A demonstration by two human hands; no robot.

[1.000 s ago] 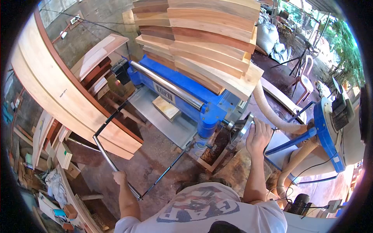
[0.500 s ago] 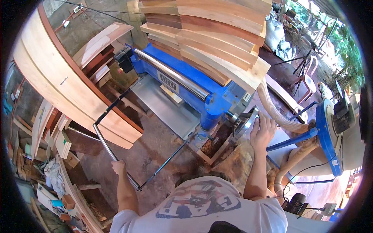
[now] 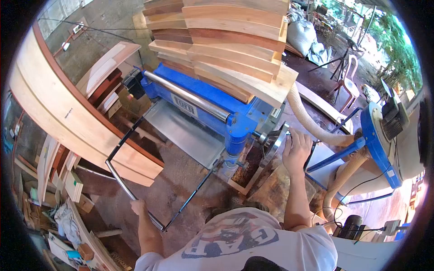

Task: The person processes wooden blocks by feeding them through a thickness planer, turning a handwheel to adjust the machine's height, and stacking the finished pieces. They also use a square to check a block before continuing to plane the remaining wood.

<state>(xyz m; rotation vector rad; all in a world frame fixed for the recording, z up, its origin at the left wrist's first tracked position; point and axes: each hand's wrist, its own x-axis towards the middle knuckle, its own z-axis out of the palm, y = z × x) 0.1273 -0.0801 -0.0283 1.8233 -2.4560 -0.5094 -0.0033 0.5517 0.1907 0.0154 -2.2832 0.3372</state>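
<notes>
My left hand (image 3: 139, 207) is closed round a shiny metal bar (image 3: 121, 179) of the frame in front of a blue planer (image 3: 199, 92). On the right, my right hand (image 3: 297, 151) has its fingers bent over the edge of a metal handwheel (image 3: 275, 143) at the planer's side; the palm side is hidden. A bare metal bed (image 3: 185, 135) reaches out from under the planer's chrome roller (image 3: 190, 96).
Curved boards (image 3: 235, 40) are stacked on the planer. A long wooden panel (image 3: 68, 108) lies at left, above offcuts (image 3: 72, 180). A ribbed hose (image 3: 307, 124) runs to a blue-framed dust collector (image 3: 375, 140). Behind stand a chair (image 3: 348, 86) and a tripod (image 3: 346, 58).
The view has shifted, so the planer appears further left. A light piece of wood under the planer's label no longer shows. Both hands keep their places on the bar and handwheel.
</notes>
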